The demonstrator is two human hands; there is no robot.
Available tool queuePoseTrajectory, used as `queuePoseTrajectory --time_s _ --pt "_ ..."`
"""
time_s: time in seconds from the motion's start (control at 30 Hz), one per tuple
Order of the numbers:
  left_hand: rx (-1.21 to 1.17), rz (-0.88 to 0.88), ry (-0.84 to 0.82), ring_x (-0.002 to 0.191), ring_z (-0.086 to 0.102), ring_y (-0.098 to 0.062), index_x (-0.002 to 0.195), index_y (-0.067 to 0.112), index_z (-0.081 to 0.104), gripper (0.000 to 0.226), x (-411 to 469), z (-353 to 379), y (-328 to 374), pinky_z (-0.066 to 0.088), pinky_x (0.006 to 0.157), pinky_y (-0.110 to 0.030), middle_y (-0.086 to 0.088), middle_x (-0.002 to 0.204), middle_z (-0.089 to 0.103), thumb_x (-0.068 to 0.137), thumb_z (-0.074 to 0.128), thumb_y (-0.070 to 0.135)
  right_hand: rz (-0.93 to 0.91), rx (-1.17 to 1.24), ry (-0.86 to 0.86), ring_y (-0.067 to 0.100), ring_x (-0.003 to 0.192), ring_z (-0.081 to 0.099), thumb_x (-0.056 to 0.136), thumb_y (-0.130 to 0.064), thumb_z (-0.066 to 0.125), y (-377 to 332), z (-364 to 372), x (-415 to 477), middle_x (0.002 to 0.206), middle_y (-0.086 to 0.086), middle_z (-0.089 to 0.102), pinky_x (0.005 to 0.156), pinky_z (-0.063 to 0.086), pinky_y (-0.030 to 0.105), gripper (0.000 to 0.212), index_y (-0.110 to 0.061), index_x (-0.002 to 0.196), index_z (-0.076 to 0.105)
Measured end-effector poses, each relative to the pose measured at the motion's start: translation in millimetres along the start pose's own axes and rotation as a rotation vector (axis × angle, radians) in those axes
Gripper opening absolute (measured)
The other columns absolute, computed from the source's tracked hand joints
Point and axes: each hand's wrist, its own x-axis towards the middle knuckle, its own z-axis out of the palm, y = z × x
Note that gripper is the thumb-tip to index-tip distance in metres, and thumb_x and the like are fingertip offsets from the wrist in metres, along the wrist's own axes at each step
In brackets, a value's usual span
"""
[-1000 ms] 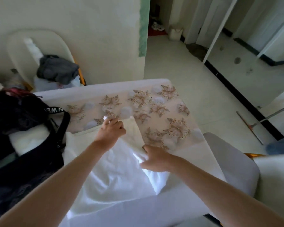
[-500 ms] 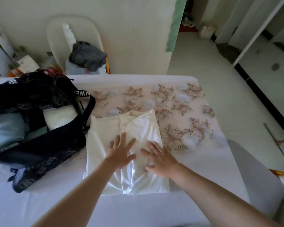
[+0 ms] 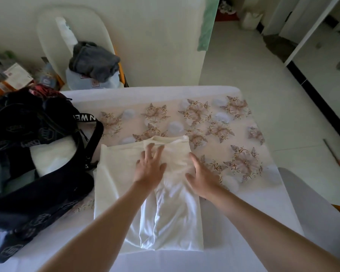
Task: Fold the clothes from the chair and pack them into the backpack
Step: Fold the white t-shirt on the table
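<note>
Garment (image 3: 114, 173) on floral tablecloth (image 3: 234, 134), perhaps tiled floor (image 3: 253, 65)

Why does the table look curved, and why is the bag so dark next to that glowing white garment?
Head view: the wide-angle lens bows the far edge of the table; the black backpack sits in dim light and loses most of its detail; the white garment is nearly washed out along its middle folds.

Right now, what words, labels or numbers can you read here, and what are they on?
"NWE": white letters on the black backpack strap, partly cut off.
Print on the box at far left: too blurred to read.
Red label on the pale bag on the chair: too small to read.
</note>
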Motion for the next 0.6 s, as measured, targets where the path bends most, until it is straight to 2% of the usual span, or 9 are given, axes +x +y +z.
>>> queuePoseTrajectory --time_s 0.07,0.1,0.17,0.23,0.3,0.37,0.47,0.53,0.6 --pt "-0.022 -0.027 -0.064 0.120 0.036 -0.032 0.144 0.029 0.040 0.056 19.2 -1.6 2.1 0.049 0.093 -0.046 -0.006 0.150 0.024 0.091 0.059 0.029 -0.031 0.110 -0.104 0.003 0.043 0.046 0.102 -0.021 0.047 -2.3 -8.0 3.9 0.077 -0.010 0.058 0.042 0.037 0.030 0.062 -0.051 0.149 0.022" --pt "-0.055 -0.017 -0.099 0.121 0.037 -0.033 0.141 0.027 0.045 0.052 29.2 -1.1 1.6 0.046 0.098 -0.044 -0.007 0.148 0.029 0.091 0.058 0.022 -0.051 0.127 -0.111 0.003 0.040 0.046 0.102 -0.016 0.045 -2.4 -11.5 5.8 0.078 -0.012 0.061 0.039 0.035 0.025 0.061 -0.053 0.147 0.027" --pt "-0.172 0.014 -0.130 0.126 0.042 -0.034 0.139 0.021 0.050 0.050 46.0 -2.5 2.0 0.040 0.106 -0.038 -0.009 0.148 0.034 0.091 0.057 0.012 -0.088 0.098 0.005 -0.001 0.060 0.059 0.101 -0.013 0.043 -3.3 -17.9 13.7 0.107 -0.014 0.063 0.055 0.043 0.015 0.059 -0.051 0.145 0.036" --pt "-0.297 0.037 -0.142 0.132 0.043 -0.031 0.144 0.020 0.046 0.056 59.6 -5.1 5.5 0.035 0.108 -0.032 -0.009 0.157 0.026 0.091 0.058 0.007 -0.079 0.050 0.206 0.015 0.092 0.064 0.099 -0.013 0.043 1.8 -23.7 26.5 0.118 -0.004 0.060 0.080 0.050 0.027 0.053 -0.046 0.141 0.045" --pt "-0.279 0.051 -0.163 0.145 0.025 -0.025 0.152 0.025 0.035 0.066 65.9 -6.6 12.2 0.029 0.114 -0.034 -0.003 0.164 0.011 0.092 0.058 0.010 0.004 0.015 0.297 0.028 0.100 0.063 0.097 -0.011 0.048 10.4 -34.4 40.1 0.117 0.006 0.057 0.086 0.051 0.036 0.051 -0.036 0.141 0.049" --pt "-0.139 0.069 -0.140 0.150 0.009 -0.021 0.152 0.030 0.032 0.063 61.8 -5.9 19.2 0.022 0.119 -0.041 0.002 0.165 0.007 0.095 0.057 0.022 0.057 -0.140 0.288 0.035 0.106 0.059 0.091 -0.010 0.054 17.9 -42.3 44.9 0.123 0.012 0.050 0.086 0.052 0.040 0.053 -0.026 0.141 0.050" --pt "0.008 0.188 -0.184 0.152 0.000 -0.022 0.152 0.037 0.030 0.062 36.7 8.1 22.7 0.009 0.120 -0.040 0.001 0.166 0.003 0.094 0.053 0.043 -0.264 -0.373 0.327 0.036 0.124 0.049 0.087 -0.023 0.054 22.8 -35.2 34.6 0.140 0.015 0.046 0.098 0.046 0.046 0.050 -0.022 0.137 0.056" --pt "0.088 0.190 -0.267 0.152 -0.008 -0.022 0.155 0.040 0.015 0.068 14.5 20.8 13.5 0.002 0.121 -0.041 0.001 0.165 -0.009 0.094 0.043 0.052 -0.449 -0.385 0.194 0.032 0.141 0.035 0.093 -0.032 0.048 23.3 -20.0 23.4 0.155 0.014 0.035 0.109 0.035 0.048 0.051 -0.027 0.144 0.050" --pt "0.141 0.154 -0.255 0.152 -0.009 -0.022 0.156 0.037 0.005 0.069 -8.8 24.2 -1.8 -0.003 0.122 -0.039 0.000 0.165 -0.011 0.095 0.031 0.053 -0.419 -0.439 0.014 0.027 0.152 0.012 0.096 -0.046 0.035 20.7 -3.7 11.3 0.166 0.007 0.011 0.117 0.020 0.055 0.056 -0.038 0.151 0.035"
